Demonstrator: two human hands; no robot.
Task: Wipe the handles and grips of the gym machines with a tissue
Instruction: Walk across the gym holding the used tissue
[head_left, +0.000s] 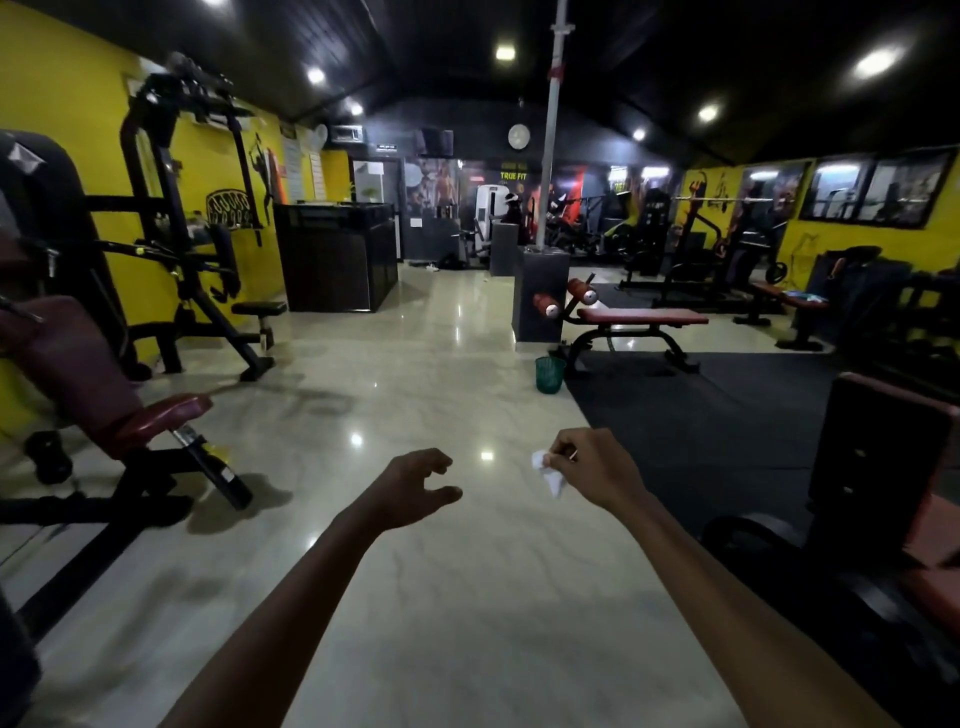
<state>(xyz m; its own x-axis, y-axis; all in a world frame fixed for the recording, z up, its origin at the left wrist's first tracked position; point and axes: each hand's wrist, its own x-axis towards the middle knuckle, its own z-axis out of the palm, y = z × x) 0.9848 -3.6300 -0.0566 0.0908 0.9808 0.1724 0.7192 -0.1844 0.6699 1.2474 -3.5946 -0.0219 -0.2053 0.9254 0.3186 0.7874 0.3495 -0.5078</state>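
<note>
Maroon-seated machine (104, 384) stands at left, untouched. Left hand (415, 486) hovers over the floor, fingers loosely curled, holding nothing. Right hand (597, 467) pinches a crumpled white tissue (549, 474), long axis hanging downward from the fingers.

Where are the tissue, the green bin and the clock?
tissue (549, 474), head view, its crumpled white middle.
green bin (550, 375), head view, its front wall.
clock (518, 136), head view, its round face.
</note>
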